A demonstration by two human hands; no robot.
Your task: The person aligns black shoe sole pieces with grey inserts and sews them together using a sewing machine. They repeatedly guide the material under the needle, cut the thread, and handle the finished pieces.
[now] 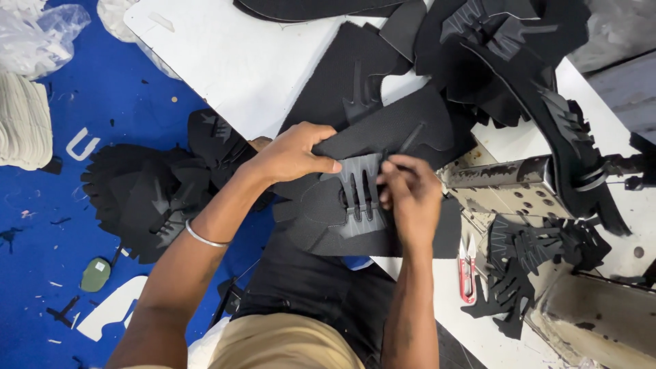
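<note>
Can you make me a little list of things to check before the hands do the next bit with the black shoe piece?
1. Left hand grips the top edge of the black fabric shoe piece: ok.
2. Right hand fingers pinch the grey slotted overlay on that piece: ok.
3. Overlay sits straight on the piece: cannot tell, fingers cover its right edge.
4. Piece rests on the white worktable, not dangling: ok, it partly overhangs the lap.
5. Red-handled thread snips lie apart from both hands: ok.
6. Pile of black cut pieces stays off the held piece: not ok, pieces overlap near its top.
</note>
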